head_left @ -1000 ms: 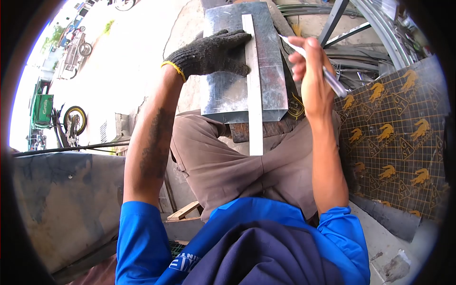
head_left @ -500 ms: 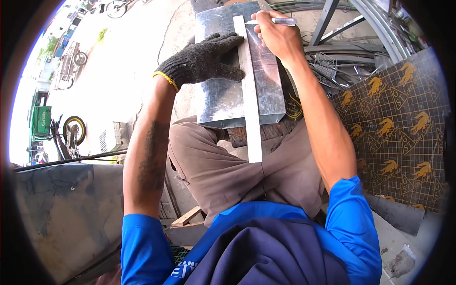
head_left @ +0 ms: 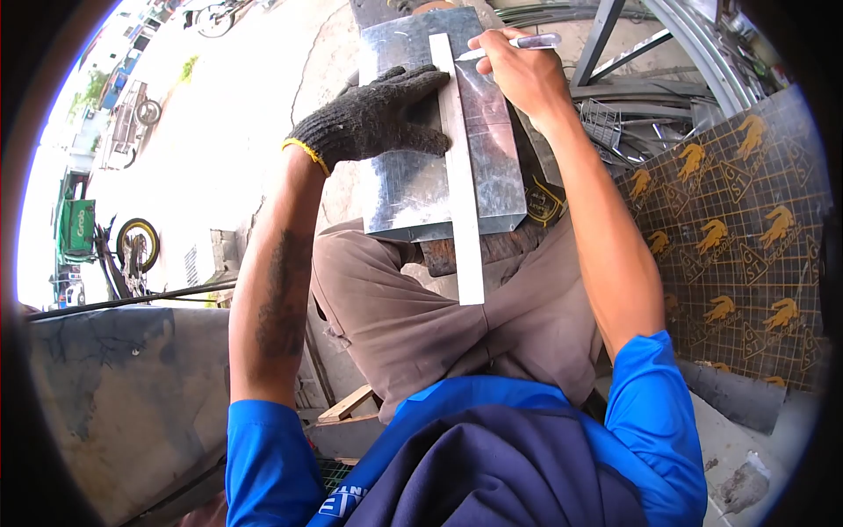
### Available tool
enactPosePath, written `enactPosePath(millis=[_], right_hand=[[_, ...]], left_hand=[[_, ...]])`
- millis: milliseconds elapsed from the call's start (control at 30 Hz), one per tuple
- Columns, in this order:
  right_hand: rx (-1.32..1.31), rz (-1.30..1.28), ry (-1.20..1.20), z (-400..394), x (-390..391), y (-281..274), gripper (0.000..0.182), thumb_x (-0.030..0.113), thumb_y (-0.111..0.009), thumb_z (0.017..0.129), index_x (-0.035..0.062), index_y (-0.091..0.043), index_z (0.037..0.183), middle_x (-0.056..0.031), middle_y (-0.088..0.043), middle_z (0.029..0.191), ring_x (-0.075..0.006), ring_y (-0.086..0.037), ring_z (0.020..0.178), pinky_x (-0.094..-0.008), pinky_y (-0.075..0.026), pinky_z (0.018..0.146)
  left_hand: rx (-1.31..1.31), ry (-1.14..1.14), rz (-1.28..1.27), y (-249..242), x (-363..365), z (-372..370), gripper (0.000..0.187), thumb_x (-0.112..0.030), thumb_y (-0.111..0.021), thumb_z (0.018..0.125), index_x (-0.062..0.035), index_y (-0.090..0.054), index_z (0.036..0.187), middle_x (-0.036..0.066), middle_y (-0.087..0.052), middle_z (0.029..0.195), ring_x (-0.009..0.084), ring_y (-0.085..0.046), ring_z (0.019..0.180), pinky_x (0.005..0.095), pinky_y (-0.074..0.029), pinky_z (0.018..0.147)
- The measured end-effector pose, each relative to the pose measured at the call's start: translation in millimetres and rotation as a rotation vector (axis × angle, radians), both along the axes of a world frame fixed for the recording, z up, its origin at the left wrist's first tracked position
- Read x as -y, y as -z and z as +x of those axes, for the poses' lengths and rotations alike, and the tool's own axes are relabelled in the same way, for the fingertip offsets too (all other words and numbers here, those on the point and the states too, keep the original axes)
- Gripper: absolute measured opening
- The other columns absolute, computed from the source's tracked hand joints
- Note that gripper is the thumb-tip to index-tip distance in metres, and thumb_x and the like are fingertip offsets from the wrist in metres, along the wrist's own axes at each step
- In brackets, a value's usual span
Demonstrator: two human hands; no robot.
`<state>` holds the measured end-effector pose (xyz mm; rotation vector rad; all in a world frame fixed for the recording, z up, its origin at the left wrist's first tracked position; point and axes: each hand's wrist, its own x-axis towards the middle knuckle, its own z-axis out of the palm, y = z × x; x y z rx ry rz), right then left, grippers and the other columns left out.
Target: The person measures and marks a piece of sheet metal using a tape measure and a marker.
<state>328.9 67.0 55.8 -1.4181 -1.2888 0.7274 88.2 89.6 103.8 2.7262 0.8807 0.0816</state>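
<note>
A shiny sheet-metal piece (head_left: 399, 189) with bent-down edges lies over a dark wooden block (head_left: 487, 255) between my knees. Lengthwise across it runs a straight metal ruler (head_left: 466, 220), its near end sticking out past the sheet toward me. My left hand (head_left: 373, 114), in a dark knitted glove with a yellow cuff, lies on the sheet with fingers stretched and thumb apart, fingertips against the ruler's left edge. In my right hand (head_left: 529, 79), which is bare, a white marker pen (head_left: 537, 41) is pinched, its tip close to the ruler's right edge near the far end.
A black and yellow tape measure (head_left: 544, 200) sits right of the sheet. Metal strips and frames (head_left: 667, 97) fill the far right, beside a patterned board (head_left: 729, 237). A grey panel (head_left: 132, 395) stands at left. A motorcycle (head_left: 127, 250) is on the pavement beyond.
My right hand with the marker pen has shifted slightly right and toward me. My left hand and the ruler stay nearly in place on the sheet.
</note>
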Motion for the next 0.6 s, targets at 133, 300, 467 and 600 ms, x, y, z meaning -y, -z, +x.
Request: enactPosePath(millis=[133, 300, 467, 600], right_hand=[[0.254, 0.073, -0.04, 1, 32, -14, 0.033, 0.035, -0.055, 0.101, 0.0101, -0.076, 0.106, -0.0062, -0.074, 0.086, -0.0149, -0.07, 0.078, -0.0292, -0.052, 0.07], [0.463, 0.219, -0.076, -4, 61, -18, 0.018, 0.014, -0.056, 0.098, 0.0061, -0.072, 0.101, -0.0066, -0.076, 0.087, -0.0186, -0.075, 0.073, -0.0313, -0.057, 0.064], [0.367, 0.181, -0.1, -9, 79, -28, 0.015, 0.012, -0.058, 0.096, 0.0044, -0.072, 0.099, -0.0084, -0.076, 0.087, -0.0172, -0.074, 0.07, -0.0315, -0.057, 0.061], [0.353, 0.147, -0.088, -7, 79, -25, 0.015, 0.01, -0.057, 0.097, 0.0034, -0.071, 0.097, -0.0095, -0.076, 0.09, -0.0177, -0.074, 0.07, -0.0309, -0.058, 0.062]], left_hand=[[0.069, 0.044, -0.004, 5, -4, -2, 0.096, -0.062, -0.078, 0.084, -0.0046, -0.047, 0.155, 0.021, -0.049, 0.156, 0.0347, -0.042, 0.148, 0.0437, -0.033, 0.123], [0.067, 0.03, 0.0, 1, 0, -1, 0.096, -0.059, -0.08, 0.084, -0.0043, -0.047, 0.154, 0.021, -0.049, 0.156, 0.0351, -0.042, 0.148, 0.0431, -0.034, 0.123], [0.086, 0.023, -0.013, 2, 0, -1, 0.095, -0.057, -0.082, 0.083, -0.0047, -0.047, 0.154, 0.021, -0.049, 0.155, 0.0352, -0.043, 0.148, 0.0425, -0.035, 0.123], [0.089, 0.021, -0.021, 7, -5, -2, 0.095, -0.059, -0.081, 0.083, -0.0074, -0.047, 0.155, 0.02, -0.049, 0.156, 0.0344, -0.041, 0.149, 0.0428, -0.034, 0.123]])
